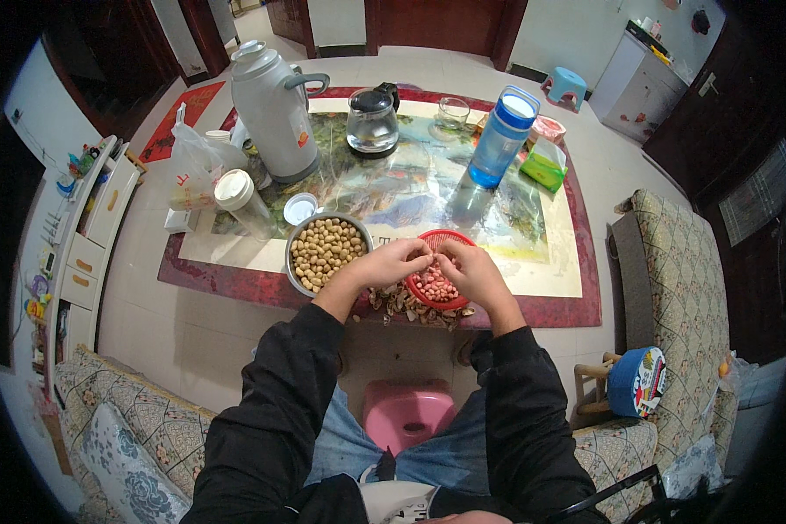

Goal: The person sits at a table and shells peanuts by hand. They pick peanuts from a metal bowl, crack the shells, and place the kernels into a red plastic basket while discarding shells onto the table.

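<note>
My left hand [403, 259] and my right hand [468, 265] meet fingertip to fingertip above a red plastic basket [441, 234]. They pinch a small thing, apparently a peanut, mostly hidden by the fingers. Shelled pink peanuts [435, 286] lie inside the basket. To the left, a round metal bowl [291, 267] is filled with unshelled peanuts [327, 245]; my left wrist passes by its right rim. Broken peanut shells [426, 314] are heaped along the table's front edge, below and around the basket.
On the table [236, 285] stand a grey thermos jug [272, 111], a glass kettle [372, 124], a drinking glass [453, 114], a blue bottle [501, 141], a tissue pack [543, 167] and a lidded clear container [245, 203]. A pink plastic stool [409, 409] is between my knees.
</note>
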Demonstrator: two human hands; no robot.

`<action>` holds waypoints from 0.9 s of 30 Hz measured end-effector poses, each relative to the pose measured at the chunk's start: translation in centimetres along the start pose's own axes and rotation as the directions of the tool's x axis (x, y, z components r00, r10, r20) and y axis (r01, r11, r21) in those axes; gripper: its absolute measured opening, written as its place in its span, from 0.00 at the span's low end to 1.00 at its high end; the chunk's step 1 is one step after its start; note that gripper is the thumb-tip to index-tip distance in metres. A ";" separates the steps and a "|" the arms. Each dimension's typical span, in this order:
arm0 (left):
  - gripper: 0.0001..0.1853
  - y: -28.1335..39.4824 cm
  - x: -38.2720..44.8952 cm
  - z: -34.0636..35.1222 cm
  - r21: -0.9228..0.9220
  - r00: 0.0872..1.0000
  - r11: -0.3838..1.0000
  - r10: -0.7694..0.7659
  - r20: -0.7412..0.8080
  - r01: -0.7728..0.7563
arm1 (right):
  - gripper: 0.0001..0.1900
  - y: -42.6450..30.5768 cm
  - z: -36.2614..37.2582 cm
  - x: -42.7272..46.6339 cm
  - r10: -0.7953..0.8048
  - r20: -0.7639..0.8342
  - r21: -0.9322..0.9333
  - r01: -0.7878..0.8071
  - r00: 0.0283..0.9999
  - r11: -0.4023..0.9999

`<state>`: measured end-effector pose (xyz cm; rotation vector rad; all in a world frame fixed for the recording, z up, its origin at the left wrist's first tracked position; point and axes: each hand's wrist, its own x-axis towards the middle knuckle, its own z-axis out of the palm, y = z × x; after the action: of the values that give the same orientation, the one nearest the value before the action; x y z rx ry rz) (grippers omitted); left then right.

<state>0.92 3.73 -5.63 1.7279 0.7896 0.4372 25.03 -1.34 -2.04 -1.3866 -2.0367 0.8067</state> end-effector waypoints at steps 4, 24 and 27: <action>0.15 -0.5 0.1 0.1 0.197 0.988 0.979 0.072 -0.136 -0.044 | 0.13 0.7 0.3 0.3 0.017 -0.018 -0.058 -0.018 1.000 0.998; 0.15 1.9 -1.2 -0.1 0.526 0.961 0.849 0.101 -0.257 0.052 | 0.10 1.3 0.7 1.3 0.006 0.035 -0.004 -0.005 0.999 1.000; 0.14 1.5 -2.1 -1.0 0.580 0.954 0.808 0.083 -0.289 0.106 | 0.11 1.2 1.4 1.8 -0.006 0.019 -0.018 0.007 1.000 1.000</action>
<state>-0.78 2.68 -3.65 2.2661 1.2577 0.4855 24.17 0.44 -3.63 -1.3865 -2.0670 0.8032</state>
